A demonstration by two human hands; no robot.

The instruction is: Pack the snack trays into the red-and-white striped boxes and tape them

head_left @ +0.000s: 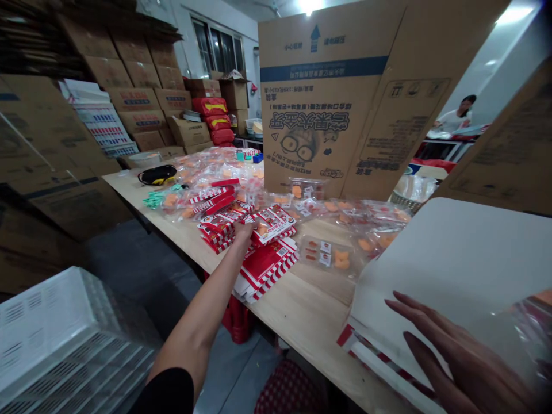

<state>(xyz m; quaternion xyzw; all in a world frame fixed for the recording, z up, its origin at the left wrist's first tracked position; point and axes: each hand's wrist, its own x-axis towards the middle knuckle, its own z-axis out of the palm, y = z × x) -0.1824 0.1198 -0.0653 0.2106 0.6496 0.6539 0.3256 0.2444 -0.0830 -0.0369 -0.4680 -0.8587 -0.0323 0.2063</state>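
My left hand [245, 230] reaches across the table and closes on the near left edge of a red-and-white printed snack box [272, 223]; its fingertips are partly hidden. Under that box lies a stack of flat red-and-white striped cartons [269, 265]. More printed boxes [218, 227] are piled just left of the hand. At the lower right, my right hand [466, 351] has its fingers stretched out in front of a large white panel [466, 259] with a red-striped edge; I cannot tell whether it touches. A clear tray pack [328, 253] with orange pieces lies between the hands.
Many clear packs [371, 215] spread over the wooden table [310, 319]. A big cardboard carton [328, 115] stands at its far side. White plastic crates [64, 339] stand at the lower left, and stacked cartons [142, 103] line the back. Another person [457, 118] is at the far right.
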